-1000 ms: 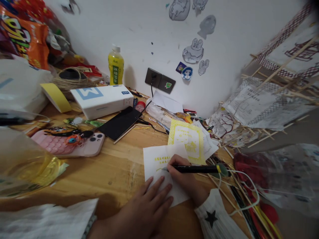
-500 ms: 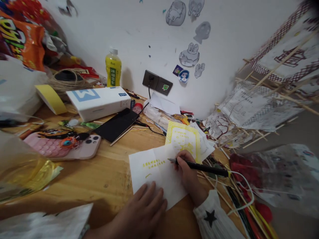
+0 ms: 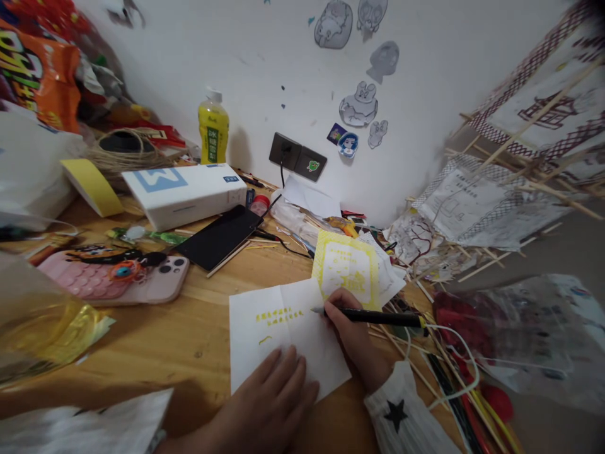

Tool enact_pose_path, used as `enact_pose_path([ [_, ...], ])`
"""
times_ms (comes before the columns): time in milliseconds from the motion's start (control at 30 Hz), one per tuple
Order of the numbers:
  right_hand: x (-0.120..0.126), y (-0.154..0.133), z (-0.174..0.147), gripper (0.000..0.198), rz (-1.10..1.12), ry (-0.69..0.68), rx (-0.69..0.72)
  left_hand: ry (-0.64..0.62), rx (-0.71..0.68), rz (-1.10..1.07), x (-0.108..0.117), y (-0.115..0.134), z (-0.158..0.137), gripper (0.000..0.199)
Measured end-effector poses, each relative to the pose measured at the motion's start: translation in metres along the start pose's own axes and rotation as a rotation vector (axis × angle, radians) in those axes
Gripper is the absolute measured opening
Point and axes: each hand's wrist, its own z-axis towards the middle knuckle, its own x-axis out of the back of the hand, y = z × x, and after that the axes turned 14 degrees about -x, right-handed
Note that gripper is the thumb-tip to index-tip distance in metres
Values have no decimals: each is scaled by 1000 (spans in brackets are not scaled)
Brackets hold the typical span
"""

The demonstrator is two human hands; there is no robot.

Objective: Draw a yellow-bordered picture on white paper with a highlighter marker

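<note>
A creased white sheet of paper [image 3: 250, 372] lies on the wooden table, with two short lines of yellow writing and a small yellow curve below them. My left hand [image 3: 271, 394] rests flat on its lower part, fingers stretched out. A black pen [image 3: 373, 316] with a grey tip is held in my right hand [image 3: 350, 325], its tip at the sheet's right part, just past the writing. Right behind the sheet lies a paper with a yellow border [image 3: 345, 265] and yellow drawing, partly under the white sheet's edge.
At the left are a pink phone [image 3: 155, 280], a black phone [image 3: 220, 236], a white box [image 3: 184, 192], a yellow tape roll [image 3: 92, 187] and a yellow drink bottle [image 3: 213, 129]. Thin sticks and a plastic bag [image 3: 529, 334] lie at the right, below stick-and-paper frames [image 3: 467, 195].
The white sheet has shifted left and turned slightly. The pen and my right hand have moved a little left; my left hand stays flat on the sheet.
</note>
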Motion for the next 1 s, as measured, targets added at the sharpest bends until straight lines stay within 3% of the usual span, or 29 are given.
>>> enact_pose_path([
  [367,1,11,-2,14,-346,10,141,-72,7,-62,11,-3,1,73],
  [1000,1,16,3,15,-382,-1,114,-12,0,-45,1,-4,-3,70],
])
